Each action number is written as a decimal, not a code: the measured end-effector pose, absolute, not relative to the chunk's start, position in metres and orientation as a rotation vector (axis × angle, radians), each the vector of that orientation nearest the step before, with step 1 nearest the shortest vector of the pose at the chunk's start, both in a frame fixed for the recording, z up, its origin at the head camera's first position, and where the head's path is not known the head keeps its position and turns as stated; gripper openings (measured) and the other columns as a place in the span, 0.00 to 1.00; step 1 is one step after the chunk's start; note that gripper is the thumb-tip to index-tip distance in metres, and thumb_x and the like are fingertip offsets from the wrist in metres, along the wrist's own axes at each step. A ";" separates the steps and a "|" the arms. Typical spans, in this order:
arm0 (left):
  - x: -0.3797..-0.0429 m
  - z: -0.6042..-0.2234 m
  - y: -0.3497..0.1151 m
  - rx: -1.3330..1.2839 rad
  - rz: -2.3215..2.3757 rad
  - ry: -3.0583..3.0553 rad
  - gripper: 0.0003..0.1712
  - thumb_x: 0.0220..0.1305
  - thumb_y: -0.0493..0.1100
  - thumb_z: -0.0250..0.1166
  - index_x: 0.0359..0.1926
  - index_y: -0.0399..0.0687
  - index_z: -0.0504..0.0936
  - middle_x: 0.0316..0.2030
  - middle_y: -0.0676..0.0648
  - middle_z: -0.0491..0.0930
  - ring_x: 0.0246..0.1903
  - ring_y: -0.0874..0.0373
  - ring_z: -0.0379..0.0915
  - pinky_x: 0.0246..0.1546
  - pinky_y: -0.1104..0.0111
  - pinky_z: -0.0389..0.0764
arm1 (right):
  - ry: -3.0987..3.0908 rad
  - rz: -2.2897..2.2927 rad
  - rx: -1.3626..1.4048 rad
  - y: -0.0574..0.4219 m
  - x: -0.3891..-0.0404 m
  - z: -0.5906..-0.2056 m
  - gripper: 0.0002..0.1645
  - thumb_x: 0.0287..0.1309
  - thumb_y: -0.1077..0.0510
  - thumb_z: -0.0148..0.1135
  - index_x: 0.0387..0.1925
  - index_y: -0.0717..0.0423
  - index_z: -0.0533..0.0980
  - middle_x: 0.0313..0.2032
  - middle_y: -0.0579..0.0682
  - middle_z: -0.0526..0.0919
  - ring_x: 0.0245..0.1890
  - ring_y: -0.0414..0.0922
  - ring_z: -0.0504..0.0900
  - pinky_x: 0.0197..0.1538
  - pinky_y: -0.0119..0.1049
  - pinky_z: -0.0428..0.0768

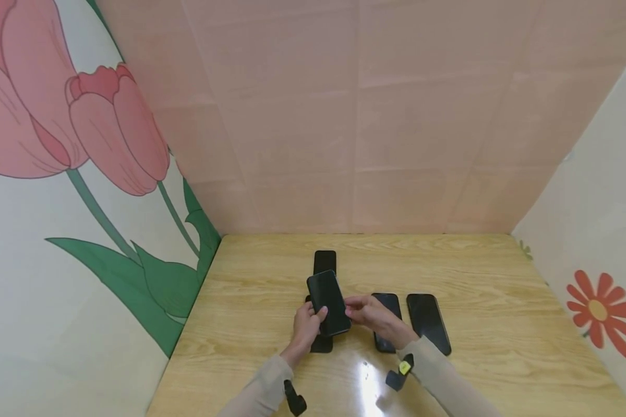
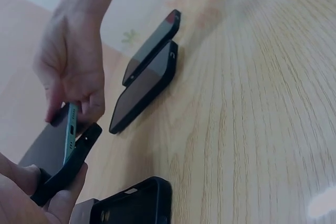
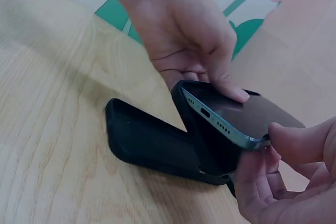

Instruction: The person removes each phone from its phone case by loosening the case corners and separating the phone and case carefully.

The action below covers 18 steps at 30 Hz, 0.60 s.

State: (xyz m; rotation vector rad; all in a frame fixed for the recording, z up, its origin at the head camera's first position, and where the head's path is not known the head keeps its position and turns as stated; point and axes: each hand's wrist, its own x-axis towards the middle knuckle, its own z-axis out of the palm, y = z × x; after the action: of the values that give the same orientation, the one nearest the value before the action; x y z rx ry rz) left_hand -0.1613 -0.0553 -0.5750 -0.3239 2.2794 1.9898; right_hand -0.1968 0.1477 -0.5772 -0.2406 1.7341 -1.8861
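A smartphone (image 1: 330, 298) with a dark screen and teal edge is held above the table, tilted. Its port end stands lifted out of a black phone case (image 3: 181, 97), and a gap shows between them. My left hand (image 1: 306, 325) grips the case and phone along one side, its thumb lying on the screen. With thumb and fingertips, my right hand (image 1: 372, 315) pinches the opposite corner of the phone. Below them on the table lies another black phone case (image 3: 147, 137), open side up and partly hidden in the head view.
Two dark phones (image 1: 388, 304) (image 1: 429, 324) lie side by side to the right, the nearer one partly behind my right hand. Another dark phone-shaped thing (image 1: 325, 260) lies farther back. A pink wall (image 1: 355, 145) closes off the wooden table (image 1: 501, 324) behind.
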 end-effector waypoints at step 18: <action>-0.161 -0.577 -0.055 -0.364 2.074 2.175 0.16 0.70 0.37 0.60 0.54 0.30 0.75 0.39 0.40 0.84 0.34 0.53 0.82 0.30 0.64 0.82 | 1.659 -1.869 -0.214 0.142 -0.192 -0.579 0.27 0.72 0.63 0.49 0.69 0.67 0.62 0.51 0.57 0.81 0.48 0.49 0.82 0.55 0.49 0.77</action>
State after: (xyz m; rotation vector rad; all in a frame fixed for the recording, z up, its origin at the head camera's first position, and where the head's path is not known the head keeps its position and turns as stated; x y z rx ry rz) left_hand -0.1610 -0.0551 -0.5775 -0.3639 2.1753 2.0739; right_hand -0.1924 0.1418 -0.5785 -0.2138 1.6587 -1.8689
